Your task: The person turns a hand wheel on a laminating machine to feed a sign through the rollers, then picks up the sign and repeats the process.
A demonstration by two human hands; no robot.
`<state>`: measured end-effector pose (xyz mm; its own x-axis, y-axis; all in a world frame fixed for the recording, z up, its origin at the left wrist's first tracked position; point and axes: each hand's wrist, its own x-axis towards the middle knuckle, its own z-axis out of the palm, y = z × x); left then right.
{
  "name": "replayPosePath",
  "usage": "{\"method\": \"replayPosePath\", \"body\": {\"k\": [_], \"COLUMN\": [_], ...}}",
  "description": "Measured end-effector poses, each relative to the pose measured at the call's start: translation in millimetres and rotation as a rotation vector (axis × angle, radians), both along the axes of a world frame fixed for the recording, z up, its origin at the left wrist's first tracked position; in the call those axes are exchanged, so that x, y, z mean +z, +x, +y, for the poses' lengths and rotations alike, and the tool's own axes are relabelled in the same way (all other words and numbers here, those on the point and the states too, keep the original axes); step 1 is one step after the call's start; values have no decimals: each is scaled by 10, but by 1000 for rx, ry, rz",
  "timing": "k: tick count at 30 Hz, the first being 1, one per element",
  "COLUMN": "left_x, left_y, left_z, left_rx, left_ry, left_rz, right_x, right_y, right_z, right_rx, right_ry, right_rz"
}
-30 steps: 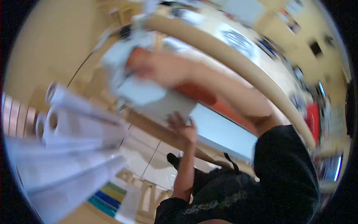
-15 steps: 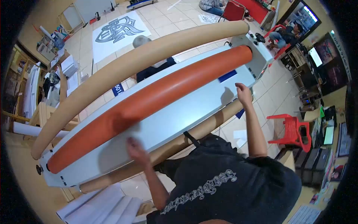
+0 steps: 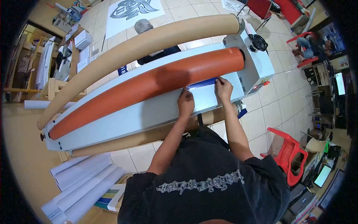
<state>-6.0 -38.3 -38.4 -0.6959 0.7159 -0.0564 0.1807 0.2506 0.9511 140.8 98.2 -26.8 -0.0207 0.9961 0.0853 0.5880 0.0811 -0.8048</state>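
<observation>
A flat blue strip (image 3: 203,84) lies along the front of the long orange roller (image 3: 149,91), over the machine's pale bed (image 3: 160,111). My left hand (image 3: 186,102) pinches its left end, fingertips close to the roller. At the other end, the fingers of my right hand (image 3: 224,90) are closed on the strip's right corner. The fingertips themselves are partly hidden. A brown cardboard tube (image 3: 138,44) spans the machine behind the roller, and another brown tube (image 3: 134,140) runs below the bed's front edge, close to my body.
Across the machine is a person in a grey cap (image 3: 143,26). A black handwheel (image 3: 258,43) and a red knob (image 3: 266,83) are at its right end. White rolls (image 3: 85,190) lie at lower left; a red plastic chair (image 3: 285,155) stands at right. Another person sits at far right.
Both hands have come together at the blue strip, the left moving right and up, the right moving slightly left. The strip now sits between them, and the view has shifted.
</observation>
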Motion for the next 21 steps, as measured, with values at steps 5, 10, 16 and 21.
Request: {"method": "replayPosePath", "body": {"k": [5, 10, 16, 21], "left_x": [410, 370, 628, 276], "left_y": [80, 276, 467, 411], "left_z": [32, -547, -999, -1079], "left_rx": [-54, -168, -130, -37], "left_ry": [-212, -398, -348, -378], "left_rz": [133, -9, -281, -340], "right_x": [155, 92, 72, -210], "right_y": [76, 487, 708, 818], "right_z": [-37, -446, -893, -1030], "right_rx": [71, 130, 158, 22], "right_ry": [-91, -145, -222, -345], "right_rz": [-38, -60, 99, 333]}}
